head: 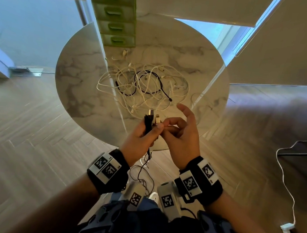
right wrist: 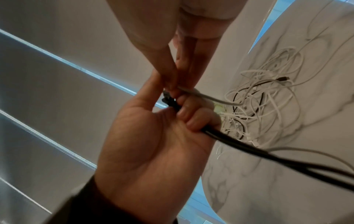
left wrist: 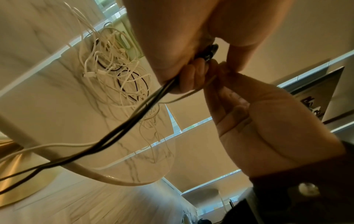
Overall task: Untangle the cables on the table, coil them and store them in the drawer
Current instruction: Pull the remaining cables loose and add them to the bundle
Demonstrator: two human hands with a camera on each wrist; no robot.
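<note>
Marble-patterned and round, the counter [head: 75, 85] carries a loose tangle of cables [head: 144, 86]: mostly white leads with one black cable [head: 148, 74] looped through the middle, its plug end lying toward the near right of the heap. At the far side of the counter stands a green drawer unit [head: 117, 23], all the drawers that show closed, with a small white connector [head: 125, 52] lying just in front of it.

Above the near edge of the counter, the left hand [head: 141, 135] is curled round a bunch of black cables [right wrist: 239, 144] together with a white one, their plug ends [head: 152, 114] sticking up out of the fist and the rest hanging down past the wrist toward the floor. The right hand [head: 182, 134] is touching it, thumb and forefinger pinching a thin white cable [right wrist: 212, 98] right at the left fingertips, with its other fingers held loosely apart.

A white charger lead [head: 287, 189] trails over the wooden floor [head: 29, 144] to the right. Closed roller blinds [head: 175, 3] hang behind the counter.
</note>
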